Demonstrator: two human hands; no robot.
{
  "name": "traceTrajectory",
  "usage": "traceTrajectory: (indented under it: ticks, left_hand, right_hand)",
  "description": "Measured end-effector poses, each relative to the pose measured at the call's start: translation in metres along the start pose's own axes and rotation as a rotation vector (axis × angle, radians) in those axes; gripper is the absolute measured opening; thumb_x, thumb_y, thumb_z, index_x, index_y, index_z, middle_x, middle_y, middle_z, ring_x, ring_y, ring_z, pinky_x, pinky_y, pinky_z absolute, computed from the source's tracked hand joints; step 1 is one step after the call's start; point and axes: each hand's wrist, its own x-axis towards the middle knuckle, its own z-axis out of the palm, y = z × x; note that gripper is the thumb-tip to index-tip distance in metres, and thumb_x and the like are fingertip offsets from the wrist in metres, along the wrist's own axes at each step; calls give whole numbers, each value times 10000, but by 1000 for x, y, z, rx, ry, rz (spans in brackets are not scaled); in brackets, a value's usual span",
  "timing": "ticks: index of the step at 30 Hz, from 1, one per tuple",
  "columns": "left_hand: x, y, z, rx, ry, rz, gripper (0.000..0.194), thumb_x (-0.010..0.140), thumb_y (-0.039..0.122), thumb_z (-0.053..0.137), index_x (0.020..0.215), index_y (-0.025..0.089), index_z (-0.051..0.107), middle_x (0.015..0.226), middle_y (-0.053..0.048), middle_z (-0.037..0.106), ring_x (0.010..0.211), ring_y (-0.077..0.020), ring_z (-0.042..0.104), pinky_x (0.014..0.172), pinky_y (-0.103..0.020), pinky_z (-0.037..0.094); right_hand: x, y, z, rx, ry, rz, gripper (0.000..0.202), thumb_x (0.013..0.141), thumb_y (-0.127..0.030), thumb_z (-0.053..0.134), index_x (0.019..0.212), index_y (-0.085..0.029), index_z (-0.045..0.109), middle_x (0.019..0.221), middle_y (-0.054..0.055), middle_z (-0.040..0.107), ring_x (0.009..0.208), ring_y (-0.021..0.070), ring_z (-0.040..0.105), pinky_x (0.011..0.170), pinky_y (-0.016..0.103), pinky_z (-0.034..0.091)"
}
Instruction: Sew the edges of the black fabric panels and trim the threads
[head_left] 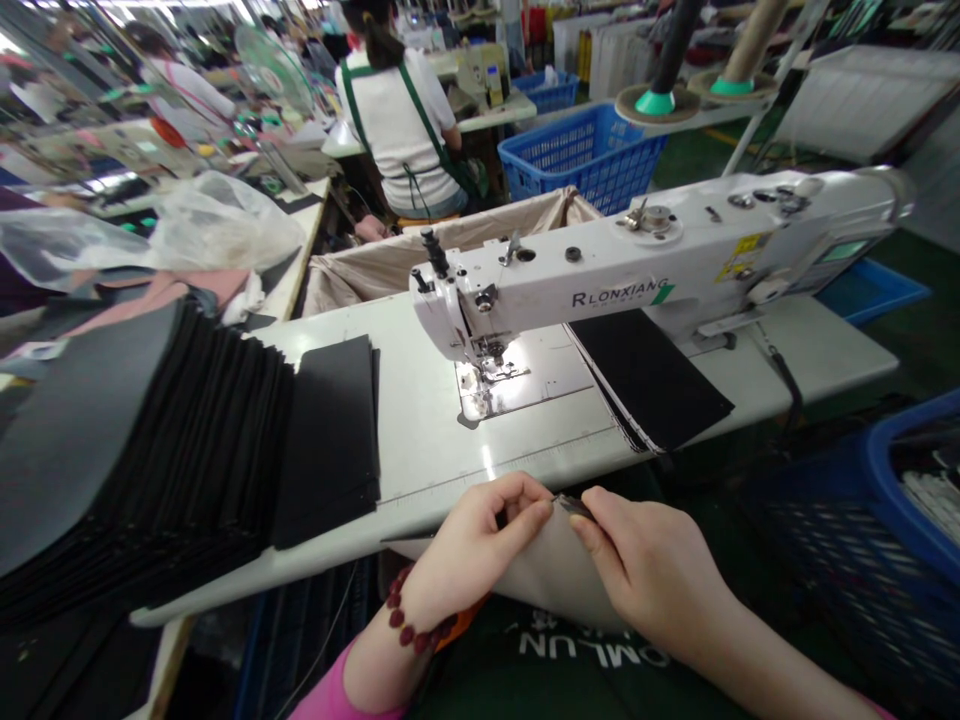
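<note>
Just in front of the table edge, my left hand pinches the upper edge of a pale grey fabric panel between thumb and fingers. My right hand is closed around small dark metal thread snips, mostly covered by the fingers. Their tip meets the panel's edge beside my left fingertips. Beyond my hands stands a white sewing machine, with its lit needle area away from both hands. Black panels lie under the machine arm on the right.
A short black pile and a tall stack of black panels occupy the table's left side. A blue basket stands at right. Behind the machine are a cloth-lined bin, another blue basket and a seated co-worker.
</note>
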Motion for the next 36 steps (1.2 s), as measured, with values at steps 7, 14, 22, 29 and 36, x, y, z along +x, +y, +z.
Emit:
traceTrajectory:
  ticks: [7, 14, 22, 29, 36]
  left_hand:
    - [0, -2, -1, 17, -26, 17, 245, 939, 367, 502, 891, 169, 637, 782, -2, 615, 740, -150, 533, 678, -245, 404]
    - [-1, 1, -1, 20, -31, 21, 243, 937, 355, 500, 875, 164, 638, 768, -1, 607, 730, -149, 525, 669, -240, 403]
    - [-4, -2, -3, -32, -69, -15, 237, 928, 361, 515, 871, 162, 630, 735, 9, 579, 702, -135, 498, 633, -230, 379]
    - [-5, -4, -3, -73, -78, -21, 228, 928, 353, 522, 856, 157, 616, 726, 15, 553, 693, -125, 475, 624, -224, 362]
    - [-7, -8, -3, -66, -50, -27, 236, 932, 364, 521, 867, 158, 617, 723, 19, 548, 685, -121, 471, 620, -222, 360]
  right_hand:
    - [0, -2, 4, -6, 4, 18, 195, 970, -314, 396, 844, -218, 511, 675, -4, 574, 567, 171, 526, 551, 310, 203]
    - [-2, -5, 9, 42, 22, 45, 203, 976, -295, 381, 833, -211, 498, 687, -2, 577, 572, 163, 527, 551, 307, 209]
    - [2, 1, 5, 172, -80, -14, 183, 981, -297, 379, 854, -211, 479, 701, -11, 564, 605, 156, 526, 563, 298, 232]
    - [3, 1, 10, 137, -76, -49, 222, 991, -294, 352, 823, -214, 474, 696, -12, 551, 604, 157, 512, 578, 302, 235]
    - [2, 1, 10, 187, -14, -18, 214, 987, -285, 365, 830, -205, 488, 670, -17, 549, 580, 144, 521, 560, 290, 265]
